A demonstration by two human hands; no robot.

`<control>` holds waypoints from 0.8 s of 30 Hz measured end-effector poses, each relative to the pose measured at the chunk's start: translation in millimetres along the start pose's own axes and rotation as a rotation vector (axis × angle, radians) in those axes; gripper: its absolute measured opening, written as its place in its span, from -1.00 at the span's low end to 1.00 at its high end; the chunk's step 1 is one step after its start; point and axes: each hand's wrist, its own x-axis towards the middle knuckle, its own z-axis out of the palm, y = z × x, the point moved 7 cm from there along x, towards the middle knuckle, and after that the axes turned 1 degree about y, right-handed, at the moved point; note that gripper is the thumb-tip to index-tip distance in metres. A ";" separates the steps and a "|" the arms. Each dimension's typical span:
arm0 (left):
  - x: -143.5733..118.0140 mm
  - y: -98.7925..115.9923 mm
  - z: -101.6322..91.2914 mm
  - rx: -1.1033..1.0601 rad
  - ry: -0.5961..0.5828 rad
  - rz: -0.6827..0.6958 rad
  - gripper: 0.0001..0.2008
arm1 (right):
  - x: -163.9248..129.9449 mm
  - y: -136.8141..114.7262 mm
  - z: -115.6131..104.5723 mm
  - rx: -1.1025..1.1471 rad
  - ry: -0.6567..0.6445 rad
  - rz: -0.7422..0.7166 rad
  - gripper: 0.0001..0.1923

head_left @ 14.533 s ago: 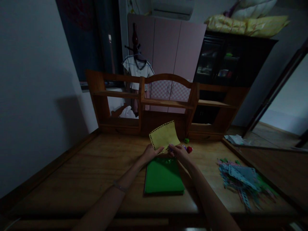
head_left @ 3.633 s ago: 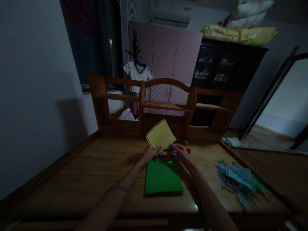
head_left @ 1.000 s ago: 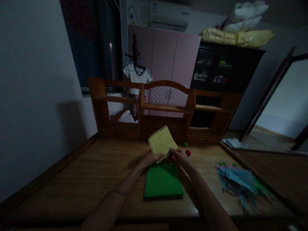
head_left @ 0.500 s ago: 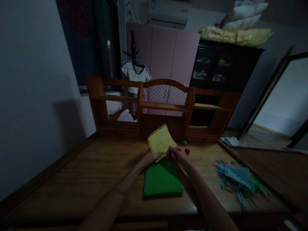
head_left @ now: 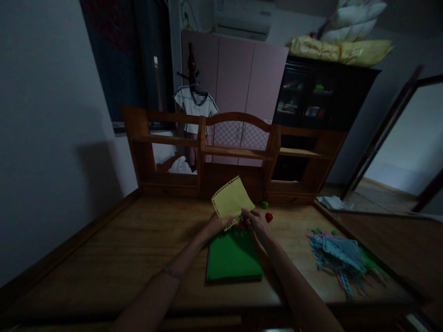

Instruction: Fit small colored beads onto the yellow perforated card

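Note:
A yellow sheet of paper (head_left: 232,199) with small holes along its edges is held up, tilted, above the desk. My left hand (head_left: 217,223) is closed on its lower left edge, thumb on top. At the sheet's lower right edge, my right hand (head_left: 255,220) is closed around a small dark object, mostly hidden by the fingers and too dim to name. Beneath both hands lies a green rectangular pad or stack (head_left: 235,258), with small bits at its far edge. Just beyond the right hand sit a small red object (head_left: 269,217) and a small green one (head_left: 265,204).
On the right of the wooden desk (head_left: 138,249) is a loose pile of cut paper strips and sheets (head_left: 341,253), blue, pink and green. A wooden shelf unit (head_left: 238,153) stands along the desk's back edge. A raised rim (head_left: 349,230) borders the right side.
The sheet and both hands stay in almost the same place. The right fingers have shifted very slightly along the lower edge of the paper.

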 end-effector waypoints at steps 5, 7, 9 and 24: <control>-5.0 3.5 1.9 -0.045 -0.058 -0.098 -0.48 | 0.9 4.3 1.9 0.138 0.044 0.027 -0.63; -8.7 14.5 3.6 0.051 -0.104 -0.058 -0.47 | 0.7 2.0 2.3 0.202 0.054 0.022 -0.64; -12.8 33.9 7.9 0.213 -0.146 0.101 -0.51 | 0.9 -1.2 2.4 0.251 0.062 0.011 -0.63; -20.2 43.6 11.5 0.422 0.097 0.122 -0.64 | -13.7 -13.6 24.6 0.139 -0.026 -0.007 -0.58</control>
